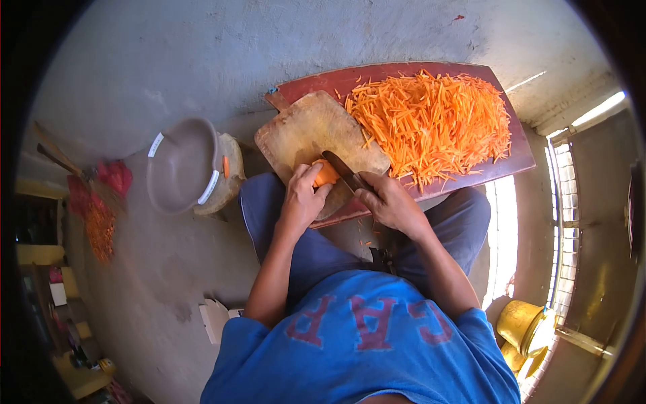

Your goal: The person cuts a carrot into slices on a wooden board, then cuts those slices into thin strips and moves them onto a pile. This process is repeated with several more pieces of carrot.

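My left hand (304,196) is closed around a piece of carrot (326,174), pressing it on a worn wooden cutting board (296,138). In my right hand (393,205) is a knife (342,168), gripped by its handle. The dark blade lies right beside the carrot, close to my left fingertips; whether it touches cannot be made out. A large heap of carrot strips (434,124) spreads to the right of the board. Board and heap both rest on a dark red table (521,151) in front of my knees.
A grey basin (182,165) stands at the left, partly over a stool-like support (232,168) bearing a small carrot piece (225,166). Orange scraps (99,232) lie near a broom (104,192) at far left. Yellow buckets (518,326) stand lower right. A wall rises behind the table.
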Motion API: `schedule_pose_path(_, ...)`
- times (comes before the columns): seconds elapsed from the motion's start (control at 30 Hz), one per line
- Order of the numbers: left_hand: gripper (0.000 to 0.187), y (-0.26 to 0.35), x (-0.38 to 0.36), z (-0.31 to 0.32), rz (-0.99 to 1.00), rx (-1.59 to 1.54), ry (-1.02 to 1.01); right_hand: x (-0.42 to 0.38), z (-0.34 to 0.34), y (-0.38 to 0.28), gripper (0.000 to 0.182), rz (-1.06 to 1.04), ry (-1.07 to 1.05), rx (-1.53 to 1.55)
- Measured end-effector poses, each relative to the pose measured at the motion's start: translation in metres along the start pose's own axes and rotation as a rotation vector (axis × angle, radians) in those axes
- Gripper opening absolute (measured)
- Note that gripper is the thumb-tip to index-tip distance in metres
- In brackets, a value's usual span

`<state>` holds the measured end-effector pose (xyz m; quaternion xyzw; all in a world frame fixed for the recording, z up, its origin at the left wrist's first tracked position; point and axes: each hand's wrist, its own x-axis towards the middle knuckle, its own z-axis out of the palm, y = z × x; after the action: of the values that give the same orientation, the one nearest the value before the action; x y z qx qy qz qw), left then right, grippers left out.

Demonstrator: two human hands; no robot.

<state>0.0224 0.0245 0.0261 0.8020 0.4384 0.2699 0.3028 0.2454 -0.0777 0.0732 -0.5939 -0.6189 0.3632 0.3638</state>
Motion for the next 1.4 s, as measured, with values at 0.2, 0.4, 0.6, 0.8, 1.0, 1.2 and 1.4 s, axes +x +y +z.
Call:
schedule_pose_path(0.2, 0.054, -0.002, -0.008, -0.007, 0.144, 0.043, 0.021, -0.004, 0.001, 0.002, 0.034, 0.066, -0.017, 0.048)
schedule_pose_path(0.4, 0.051, -0.004, 0.0, -0.01, 0.054, 0.049, -0.054, -0.003, 0.008, -0.005, 0.039, 0.047, -0.024, 0.04)
schedule_pose_path(0.6, 0.044, -0.011, 0.02, -0.002, 0.077, 0.09, 0.018, 0.02, 0.013, -0.005, 0.038, -0.032, 0.002, -0.011)
schedule_pose_path(0.8, 0.042, -0.035, 0.067, 0.002, 0.125, 0.164, 0.051, 0.024, 0.003, -0.005, 0.038, 0.054, 0.049, 0.049)
schedule_pose_path(1.0, 0.046, -0.048, 0.081, -0.003, 0.06, 0.068, 0.129, 0.003, 0.001, 0.005, 0.041, 0.06, 0.056, 0.015)
schedule_pose_path(1.2, 0.046, -0.043, 0.063, -0.013, 0.029, 0.021, 0.139, -0.003, 0.003, 0.018, 0.044, 0.13, 0.055, 0.134)
schedule_pose_path(1.4, 0.047, -0.007, 0.018, -0.014, 0.033, 0.075, 0.137, -0.02, -0.007, -0.001, 0.039, 0.126, 0.027, 0.048)
